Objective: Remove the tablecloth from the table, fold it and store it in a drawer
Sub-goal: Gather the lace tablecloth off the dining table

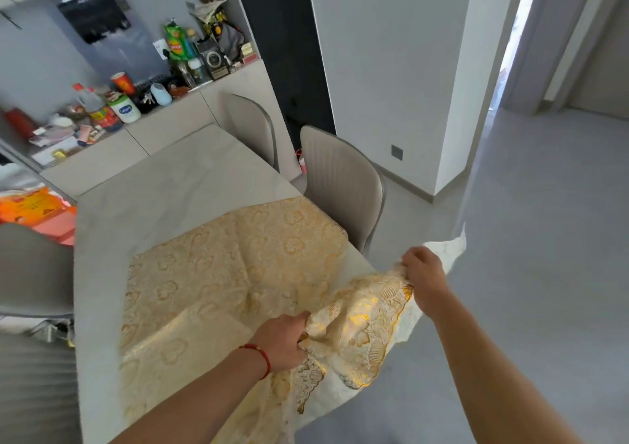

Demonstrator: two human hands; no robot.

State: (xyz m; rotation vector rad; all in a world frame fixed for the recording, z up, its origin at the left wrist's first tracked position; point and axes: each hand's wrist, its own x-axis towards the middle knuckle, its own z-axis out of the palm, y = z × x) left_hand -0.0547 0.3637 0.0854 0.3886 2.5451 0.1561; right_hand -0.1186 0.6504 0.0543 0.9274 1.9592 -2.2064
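A cream tablecloth with a gold flower pattern lies partly doubled over on the near half of the pale table. Its scalloped gold edge hangs off the table's near right corner. My left hand, with a red string on the wrist, grips a bunched part of the cloth near that corner. My right hand holds the cloth's edge up in the air just past the table's right side, and a white flap of the underside sticks out beyond it.
Two beige chairs stand at the table's right side, another chair at the left. A low cabinet behind the table carries several bottles, jars and packets. An orange bag sits at left. Grey floor spreads right.
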